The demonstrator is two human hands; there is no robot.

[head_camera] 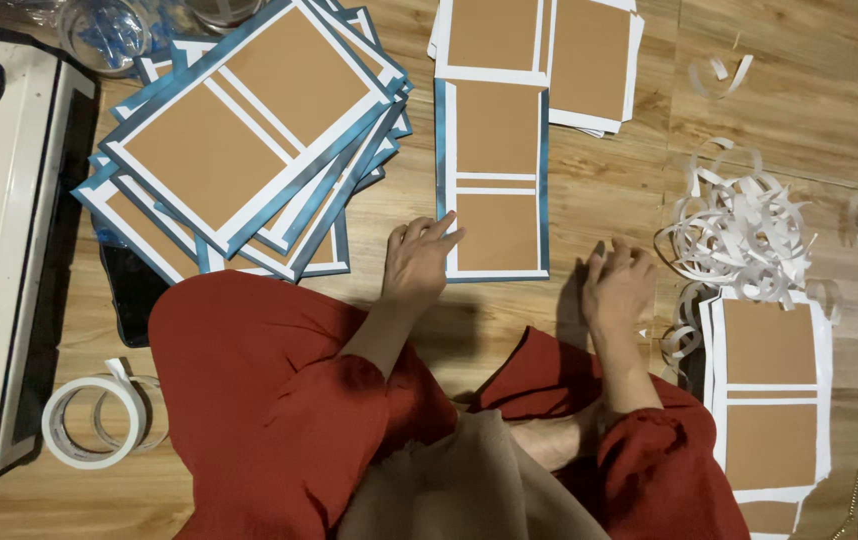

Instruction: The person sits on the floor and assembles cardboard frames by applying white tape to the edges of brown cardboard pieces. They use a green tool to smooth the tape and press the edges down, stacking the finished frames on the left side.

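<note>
Lying flat on the floor (599,180) between two open hands: a card (494,180), looking thin, light, bendy. Left hand (417,262) touching its edge; right hand (617,285) resting beside. Best lifting by both long edges.

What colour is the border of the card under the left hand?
Blue at the edge of the card, white inside; clearest in the head view, beside the left hand.
</note>
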